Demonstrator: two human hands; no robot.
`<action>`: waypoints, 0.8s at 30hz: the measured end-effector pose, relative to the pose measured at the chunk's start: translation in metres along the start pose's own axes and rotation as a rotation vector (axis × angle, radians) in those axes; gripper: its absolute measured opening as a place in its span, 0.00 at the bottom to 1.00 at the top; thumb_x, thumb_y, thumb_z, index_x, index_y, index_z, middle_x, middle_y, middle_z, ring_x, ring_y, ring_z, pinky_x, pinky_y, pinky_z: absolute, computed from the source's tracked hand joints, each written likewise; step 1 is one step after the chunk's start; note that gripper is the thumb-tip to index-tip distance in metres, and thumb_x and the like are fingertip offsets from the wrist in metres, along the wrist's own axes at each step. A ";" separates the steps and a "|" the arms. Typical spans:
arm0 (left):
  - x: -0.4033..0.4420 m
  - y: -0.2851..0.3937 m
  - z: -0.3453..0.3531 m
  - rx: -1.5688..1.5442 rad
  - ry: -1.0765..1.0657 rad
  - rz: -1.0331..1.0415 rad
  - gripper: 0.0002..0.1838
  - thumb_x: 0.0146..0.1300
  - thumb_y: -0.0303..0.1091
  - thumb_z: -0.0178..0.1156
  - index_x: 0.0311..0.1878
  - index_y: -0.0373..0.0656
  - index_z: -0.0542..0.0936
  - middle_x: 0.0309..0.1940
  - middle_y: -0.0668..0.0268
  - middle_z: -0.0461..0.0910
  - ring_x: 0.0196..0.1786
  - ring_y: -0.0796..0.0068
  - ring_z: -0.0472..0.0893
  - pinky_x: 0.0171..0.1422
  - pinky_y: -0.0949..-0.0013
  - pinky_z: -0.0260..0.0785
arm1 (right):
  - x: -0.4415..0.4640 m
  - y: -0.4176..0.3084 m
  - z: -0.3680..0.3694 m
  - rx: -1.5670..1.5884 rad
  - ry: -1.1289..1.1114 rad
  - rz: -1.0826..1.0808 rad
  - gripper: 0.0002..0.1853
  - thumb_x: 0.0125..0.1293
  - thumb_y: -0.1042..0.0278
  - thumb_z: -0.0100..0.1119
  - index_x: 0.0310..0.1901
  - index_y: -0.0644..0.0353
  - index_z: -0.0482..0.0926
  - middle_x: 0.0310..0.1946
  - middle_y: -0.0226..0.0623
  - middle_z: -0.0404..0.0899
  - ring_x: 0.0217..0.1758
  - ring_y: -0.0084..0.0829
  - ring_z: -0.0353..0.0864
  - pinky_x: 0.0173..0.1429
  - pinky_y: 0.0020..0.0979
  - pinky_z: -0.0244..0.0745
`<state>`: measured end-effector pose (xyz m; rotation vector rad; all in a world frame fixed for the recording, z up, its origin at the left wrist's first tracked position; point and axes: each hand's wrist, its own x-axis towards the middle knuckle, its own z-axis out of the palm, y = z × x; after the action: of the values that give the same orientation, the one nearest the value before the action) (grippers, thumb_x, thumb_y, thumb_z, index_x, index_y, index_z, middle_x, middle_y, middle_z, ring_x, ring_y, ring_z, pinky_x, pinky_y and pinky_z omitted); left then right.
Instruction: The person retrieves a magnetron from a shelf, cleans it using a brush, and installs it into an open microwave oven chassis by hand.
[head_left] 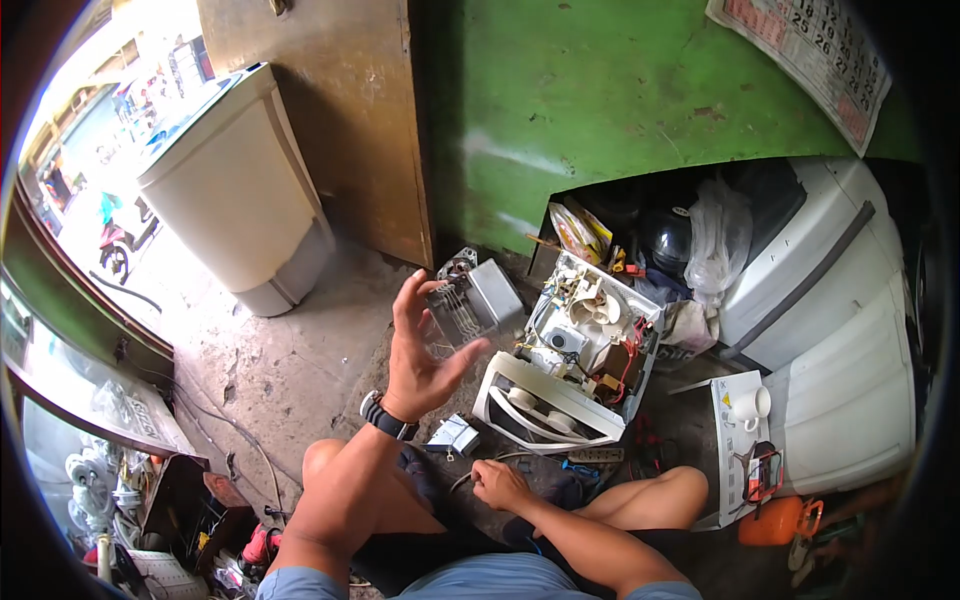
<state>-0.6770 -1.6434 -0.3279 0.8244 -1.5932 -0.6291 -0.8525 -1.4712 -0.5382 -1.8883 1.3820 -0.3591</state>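
My left hand, with a dark watch on its wrist, is raised with thumb and fingers spread apart. Just beyond it is a grey metal box, its near side showing wire-like parts; fingers and thumb overlap its edge in view. Low between the knees, my right hand has its fingers curled closed, and what they hold, if anything, is hidden. A pale cable runs beside it. In front stands an opened white appliance with exposed wires and a fan. A small silver box lies on the floor between the hands.
A white washing machine stands by the doorway at left. White appliance panels lean at right, near a white cup and an orange container. Cluttered parts lie at lower left. A power strip is near the appliance.
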 end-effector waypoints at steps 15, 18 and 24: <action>-0.013 0.013 0.005 -0.019 -0.189 0.062 0.64 0.52 0.30 0.86 0.85 0.47 0.50 0.75 0.53 0.69 0.76 0.59 0.74 0.70 0.56 0.77 | -0.004 -0.082 -0.174 0.841 -0.306 -0.068 0.21 0.77 0.69 0.66 0.67 0.64 0.74 0.55 0.39 0.86 0.54 0.28 0.87 0.60 0.30 0.82; -0.012 0.017 0.004 0.022 -0.205 0.059 0.64 0.52 0.31 0.86 0.85 0.47 0.50 0.75 0.54 0.69 0.76 0.59 0.74 0.68 0.57 0.78 | -0.011 -0.098 -0.233 0.877 -0.010 -0.153 0.20 0.78 0.68 0.64 0.64 0.67 0.73 0.54 0.44 0.85 0.54 0.30 0.88 0.59 0.31 0.83; -0.018 0.020 0.016 -0.083 -0.285 0.029 0.64 0.51 0.34 0.87 0.84 0.48 0.52 0.75 0.54 0.69 0.75 0.57 0.75 0.69 0.53 0.77 | 0.011 -0.097 -0.266 0.569 0.459 -0.161 0.32 0.79 0.55 0.66 0.74 0.64 0.67 0.65 0.43 0.73 0.63 0.27 0.77 0.66 0.33 0.76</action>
<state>-0.6948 -1.6176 -0.3265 0.6710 -1.8189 -0.8141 -0.9447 -1.5766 -0.2923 -1.4847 1.2274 -1.1918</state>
